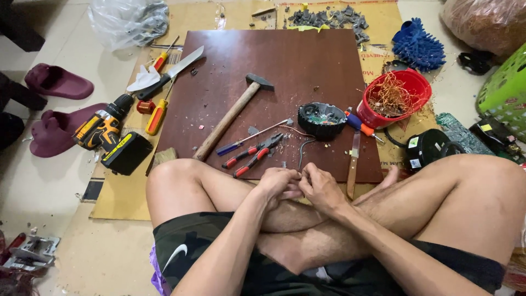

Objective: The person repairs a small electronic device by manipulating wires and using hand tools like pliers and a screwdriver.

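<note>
Left hand and right hand meet over crossed legs at the board's near edge, fingertips pinching a thin wire; grip detail unclear. Wire runs toward black round housing. Pliers just left of it, knife right. Hammer lies mid-board; far half bare.

Bright, even indoor light falls from above, with soft, short shadows beside the hammer and cordless drill. A faint sheen lies on the brown board toward twelve o'clock. Focus is sharp at centre; wide-angle stretching bends the edges, strongest at four and eight o'clock.
</note>
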